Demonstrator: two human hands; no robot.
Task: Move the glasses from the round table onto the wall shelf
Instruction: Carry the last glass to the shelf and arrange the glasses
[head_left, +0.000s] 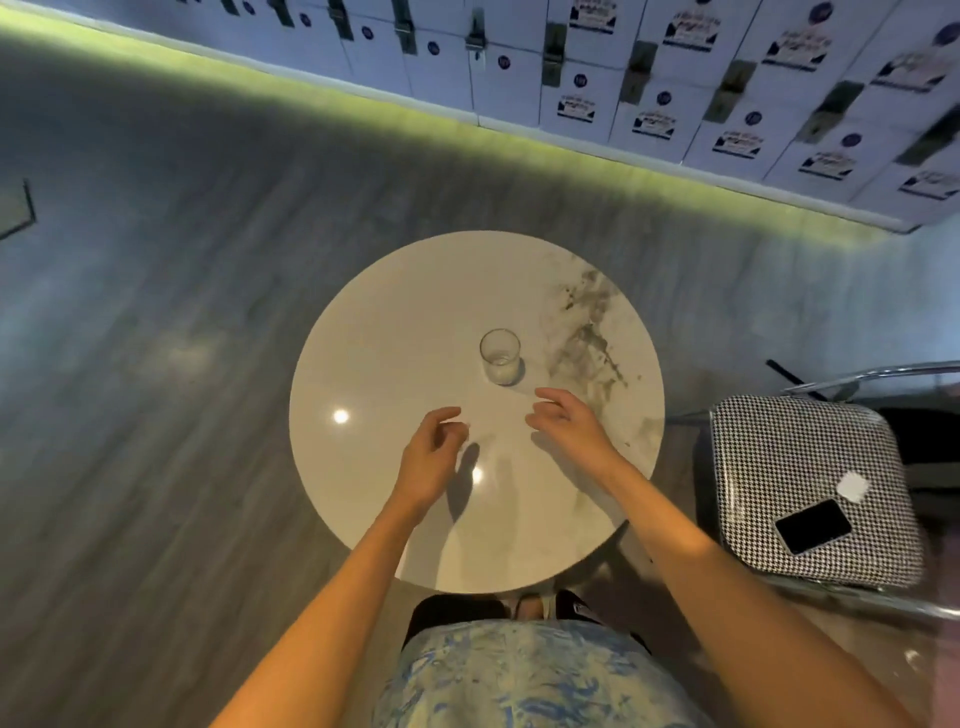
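One clear glass (500, 356) upright near middle of round white counter (374, 332). Left hand (430, 453) and right hand (570, 427) hover over counter near glass, not touching it; fingers loosely curled, holding nothing. Phone (813, 526) on checked chair (769, 457) at right.

The bare left forearm (332, 587) and bare right forearm (691, 561) extend forward from the bottom edge of the view, angling in toward each other. The bare left hand (434, 460) shows its back, with a straight wrist and fingers loosely curled inward, gripping nothing. The bare right hand (571, 428) sits slightly farther forward, palm turned down and to the left. Its fingers are spread and gently bent, the tips pointing toward the left hand, and it too holds nothing. The hands are near each other but apart.
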